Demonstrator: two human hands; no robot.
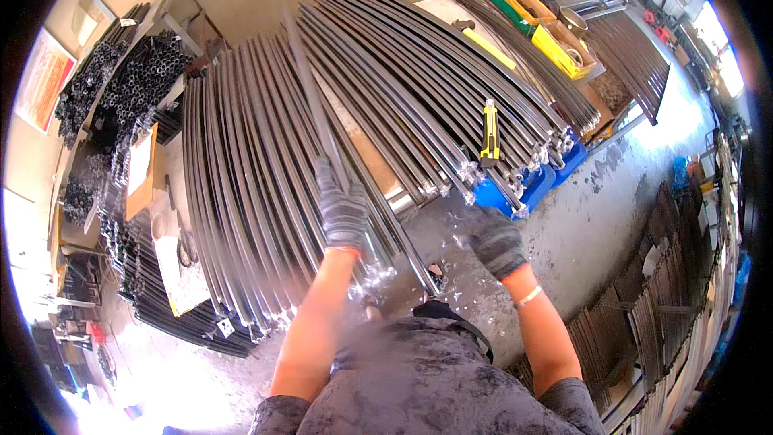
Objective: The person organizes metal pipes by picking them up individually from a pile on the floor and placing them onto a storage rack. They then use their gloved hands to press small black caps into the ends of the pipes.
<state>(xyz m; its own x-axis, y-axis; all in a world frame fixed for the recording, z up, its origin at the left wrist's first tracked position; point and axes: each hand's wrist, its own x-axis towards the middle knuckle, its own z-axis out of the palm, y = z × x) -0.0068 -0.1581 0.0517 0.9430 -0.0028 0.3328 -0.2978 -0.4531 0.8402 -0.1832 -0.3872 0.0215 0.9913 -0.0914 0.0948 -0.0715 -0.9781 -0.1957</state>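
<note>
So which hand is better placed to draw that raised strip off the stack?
Left, probably. The left hand is already closed around the raised metal strip; the right hand hangs apart over the concrete floor.

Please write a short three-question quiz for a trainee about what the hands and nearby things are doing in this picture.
1. True or false: the left hand grips a long metal strip raised over the stacks.
2. What lies on the right-hand stack? A) yellow utility knife B) red hammer C) paint brush
3. What covers the right hand?

Key: 1 true; 2 A; 3 a dark work glove.
</note>
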